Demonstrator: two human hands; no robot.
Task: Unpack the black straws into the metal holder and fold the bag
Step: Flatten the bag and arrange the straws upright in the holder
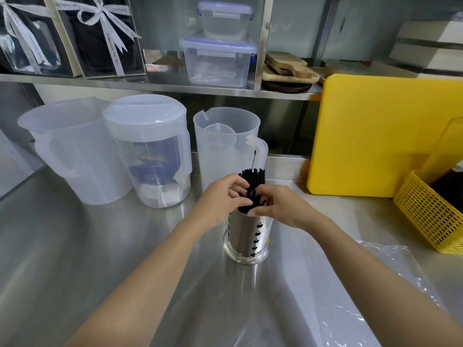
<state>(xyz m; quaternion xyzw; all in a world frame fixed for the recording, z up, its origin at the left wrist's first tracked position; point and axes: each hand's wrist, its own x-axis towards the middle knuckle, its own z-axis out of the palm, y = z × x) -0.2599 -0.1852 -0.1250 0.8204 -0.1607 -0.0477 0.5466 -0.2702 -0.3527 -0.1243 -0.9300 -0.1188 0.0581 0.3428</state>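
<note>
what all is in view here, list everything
metal holder: 1, silver, counter centre
black straws: bunch, black, in the holder
plastic bag: 1, clear, flat on counter right
pitchers: 3, translucent, counter back, middle one lidded
cutting board: 1, yellow, leaning back right
basket: 1, yellow, right edge
storage containers: 2, clear, stacked on shelf
wooden boards: several, brown, shelf
gift boxes: 2, black, white ribbons, shelf left
left hand: gripping straws
right hand: gripping straws

1. The counter [75,246] is brushed metal, smooth, with a soft shine.
2. The holder [244,236] is polished, glossy metal.
3. The straws [253,181] look like matt black plastic.
4. The bag [375,271] is clear, glossy plastic film.
5. The jugs [82,151] are frosted plastic.
</note>
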